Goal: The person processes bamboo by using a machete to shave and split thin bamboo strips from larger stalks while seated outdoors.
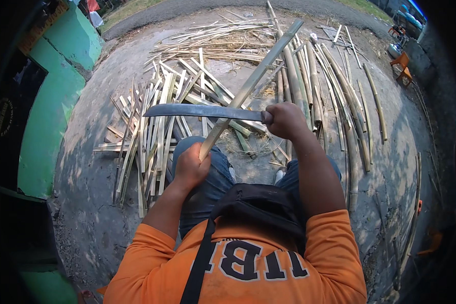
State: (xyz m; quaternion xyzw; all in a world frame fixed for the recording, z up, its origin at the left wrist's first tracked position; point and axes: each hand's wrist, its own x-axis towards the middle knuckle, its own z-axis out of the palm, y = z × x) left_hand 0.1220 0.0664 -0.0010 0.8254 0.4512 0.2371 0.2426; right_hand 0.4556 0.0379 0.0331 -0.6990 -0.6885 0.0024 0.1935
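Note:
My left hand (191,166) is closed round the near end of a long split bamboo strip (253,78), which slants up and away to the right. In my right hand (288,120) is the handle of a machete (202,111), its long, slightly curved blade pointing left. The blade lies across the strip a little beyond my left hand; whether it bites into the bamboo I cannot tell. Below the strip and to the left, a loose heap of cut bamboo slats (159,131) spreads over the ground beside my left knee.
Whole bamboo poles (339,76) lie lengthwise on the right. More thin strips (213,38) are piled at the far side of the concrete ground (88,152). A green wall (50,131) stands at the left. An orange chair (402,66) is at the far right.

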